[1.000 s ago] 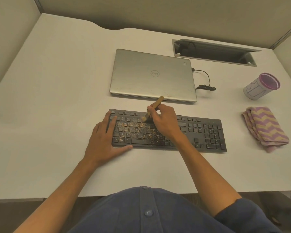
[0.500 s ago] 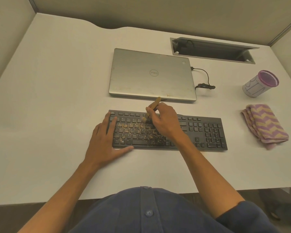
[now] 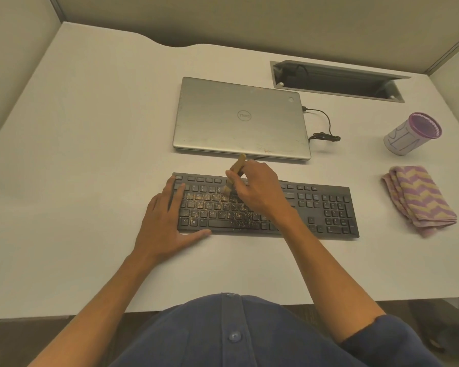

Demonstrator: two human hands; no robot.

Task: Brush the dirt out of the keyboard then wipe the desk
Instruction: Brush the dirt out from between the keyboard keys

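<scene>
Nearest the front edge of the desk, the left hand lies flat with straight fingers on the left end of the black keyboard, thumb along its near edge, pinning it exactly as it did a second ago. The right hand grips the wooden brush, fingers curled round the handle, bristles down on the upper letter rows; over the last second the bristle tip has barely shifted, only edging a little along those rows. Tan dirt still speckles the middle keys and the space bar, so brushing looks far from done and the wiping has not begun. The folded chevron cloth waits untouched near the right edge, well apart from the keyboard. Open desk lies wide to the left and in front of the keyboard, good room for sweeping crumbs clear. Behind, the gap is narrow: the closed silver laptop sits just beyond the brush handle, its cable trailing right. The purple-rimmed cup stands toward the far right corner, and the cable tray opens along the far edge.
</scene>
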